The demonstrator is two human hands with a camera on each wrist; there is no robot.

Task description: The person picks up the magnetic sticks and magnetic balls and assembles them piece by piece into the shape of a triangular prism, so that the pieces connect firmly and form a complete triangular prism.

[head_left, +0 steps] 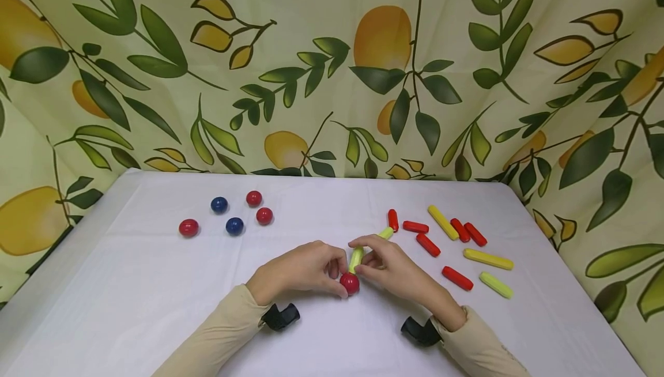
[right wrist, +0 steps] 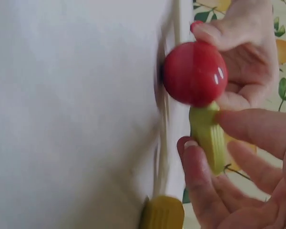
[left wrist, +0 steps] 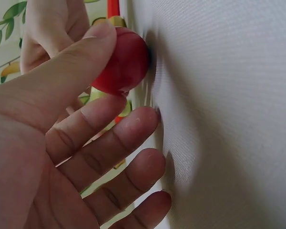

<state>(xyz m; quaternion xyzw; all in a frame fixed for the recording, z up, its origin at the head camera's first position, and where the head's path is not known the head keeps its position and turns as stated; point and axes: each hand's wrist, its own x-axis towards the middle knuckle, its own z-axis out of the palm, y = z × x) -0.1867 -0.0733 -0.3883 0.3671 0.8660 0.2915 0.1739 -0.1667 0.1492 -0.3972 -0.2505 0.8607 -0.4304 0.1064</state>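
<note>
My left hand (head_left: 306, 270) pinches a shiny red ball (head_left: 350, 283) between thumb and index finger, close over the white tabletop. In the left wrist view the other fingers spread loosely below the ball (left wrist: 125, 64). My right hand (head_left: 391, 264) pinches a light green ribbed stick (right wrist: 207, 136) between thumb and fingertips. One end of this stick meets the red ball (right wrist: 194, 74) in the right wrist view. Just beyond the right fingers, another light green piece (head_left: 385, 233) shows, partly hidden by that hand.
On the left of the white table (head_left: 129, 296) lie two blue balls (head_left: 234, 226) and three red balls (head_left: 189, 227). Several red sticks (head_left: 457, 278), two yellow sticks (head_left: 488, 259) and a light green stick (head_left: 495, 285) lie on the right. A patterned curtain (head_left: 311, 106) hangs behind.
</note>
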